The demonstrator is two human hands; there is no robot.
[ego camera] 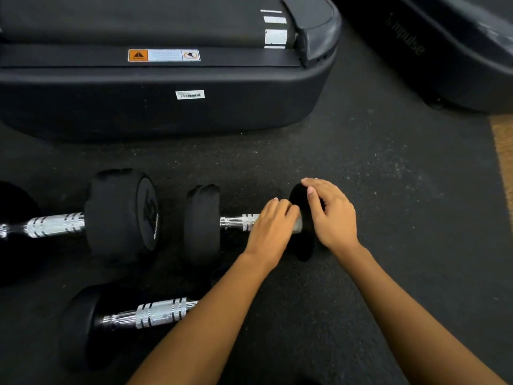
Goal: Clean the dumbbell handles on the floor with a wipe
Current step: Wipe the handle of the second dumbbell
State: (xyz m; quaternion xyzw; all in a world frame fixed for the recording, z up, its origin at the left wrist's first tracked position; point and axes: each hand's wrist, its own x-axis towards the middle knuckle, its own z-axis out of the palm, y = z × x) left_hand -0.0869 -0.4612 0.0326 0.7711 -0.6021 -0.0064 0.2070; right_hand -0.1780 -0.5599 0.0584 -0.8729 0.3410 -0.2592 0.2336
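Observation:
Three black dumbbells with chrome handles lie on the dark floor. My left hand (273, 223) curls its fingers over the right part of the handle (240, 221) of the small dumbbell in the middle. My right hand (330, 215) rests on top of that dumbbell's right head (304, 250), fingers draped over it. Its left head (202, 223) stands free. No wipe shows plainly; a grey patch at my left fingertips could be wipe or handle. A larger dumbbell (119, 215) lies to the left. A third dumbbell (155, 314) lies nearer me, partly under my left forearm.
A black treadmill base (166, 104) with a warning label runs across the back. A second dark machine (444, 51) stands at the upper right. Speckled rubber floor (388, 176) spreads to the right, ending at a tan strip (503, 151).

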